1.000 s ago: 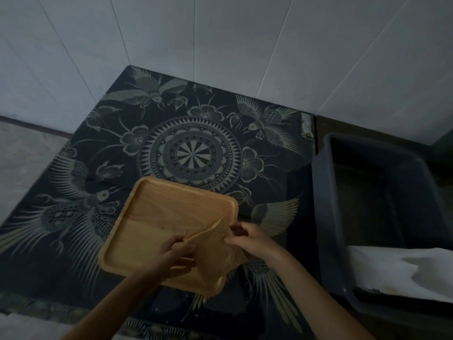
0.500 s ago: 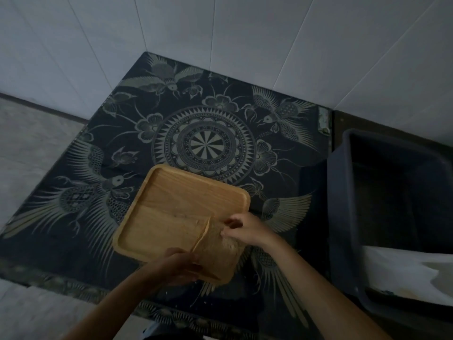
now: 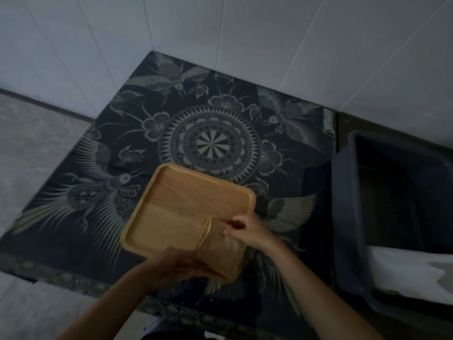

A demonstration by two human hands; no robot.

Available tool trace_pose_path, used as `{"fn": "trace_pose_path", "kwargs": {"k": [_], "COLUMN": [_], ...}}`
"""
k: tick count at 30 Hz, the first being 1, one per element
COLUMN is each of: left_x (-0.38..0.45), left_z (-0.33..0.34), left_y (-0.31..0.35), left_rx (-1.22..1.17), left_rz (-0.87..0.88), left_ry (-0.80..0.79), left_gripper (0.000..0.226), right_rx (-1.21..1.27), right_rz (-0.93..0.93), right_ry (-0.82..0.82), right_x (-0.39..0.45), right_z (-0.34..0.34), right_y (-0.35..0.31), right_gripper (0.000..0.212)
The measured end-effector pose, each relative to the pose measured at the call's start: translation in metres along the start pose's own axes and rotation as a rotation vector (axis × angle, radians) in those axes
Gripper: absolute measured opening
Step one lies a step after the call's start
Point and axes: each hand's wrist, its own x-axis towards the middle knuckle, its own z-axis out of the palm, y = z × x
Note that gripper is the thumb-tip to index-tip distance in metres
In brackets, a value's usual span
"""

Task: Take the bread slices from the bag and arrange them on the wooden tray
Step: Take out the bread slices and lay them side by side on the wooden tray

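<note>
fingers (image 3: 229, 232) of right hand (image 3: 247, 231) pinching far edge of bread slice (image 3: 218, 249); left hand (image 3: 176, 266) gripping its near edge. slice lying in near right corner of wooden tray (image 3: 186, 192). tray sitting on patterned bench (image 3: 210, 146); dark bin (image 3: 392, 212) standing beside bench.

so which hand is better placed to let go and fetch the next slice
Left, probably. The right hand pinches the bread slice's far edge; the left hand only rests at the wooden tray's near rim.
</note>
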Motion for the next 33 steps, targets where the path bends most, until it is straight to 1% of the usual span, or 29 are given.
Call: {"fn": "trace_pose_path", "kwargs": {"k": [3,7,9,12,14,15,18,20,22,26,29,33], "left_x": [-0.003,-0.012,-0.018,-0.027,-0.032,-0.033,-0.028,-0.023,-0.016,-0.004,-0.002,-0.006], "left_z": [-0.002,-0.002,-0.002,-0.004,-0.004,-0.003,0.005,0.014,0.024,0.032,0.034,0.050], "left_y": [0.001,0.004,0.006,0.012,0.017,0.020,0.024,0.025,0.023,0.013,0.010,0.014], "left_rx": [-0.005,0.057,0.144,0.312,0.433,0.478,0.583,0.638,0.692,0.790,0.799,0.632], "left_rz": [-0.024,-0.038,-0.034,-0.006,0.067,0.134,0.410,0.527,0.577,0.573,0.543,0.422], "left_ry": [-0.018,-0.016,0.041,0.157,0.245,0.289,0.392,0.393,0.367,0.404,0.457,0.458], "left_gripper": [0.035,0.038,0.042,0.045,0.039,0.034,0.018,0.012,0.010,0.005,0.012,0.018], "right_rx": [0.045,0.158,0.228,0.356,0.467,0.523,0.682,0.739,0.781,0.868,0.891,0.889], "right_rz": [-0.003,-0.001,0.001,0.039,0.085,0.113,0.188,0.224,0.248,0.258,0.220,0.180], "right_ry": [0.017,0.119,0.179,0.279,0.330,0.349,0.351,0.319,0.281,0.238,0.232,0.242], "right_x": [-0.007,-0.026,-0.036,-0.051,-0.061,-0.065,-0.078,-0.083,-0.086,-0.090,-0.091,-0.090], "right_z": [0.001,0.001,0.003,0.008,0.013,0.017,0.030,0.037,0.042,0.052,0.056,0.054], "right_y": [0.002,0.008,0.015,0.026,0.031,0.033,0.036,0.037,0.034,0.029,0.030,0.034], "right_gripper": [0.055,0.064,0.060,0.046,0.042,0.039,0.035,0.037,0.039,0.036,0.029,0.019]}}
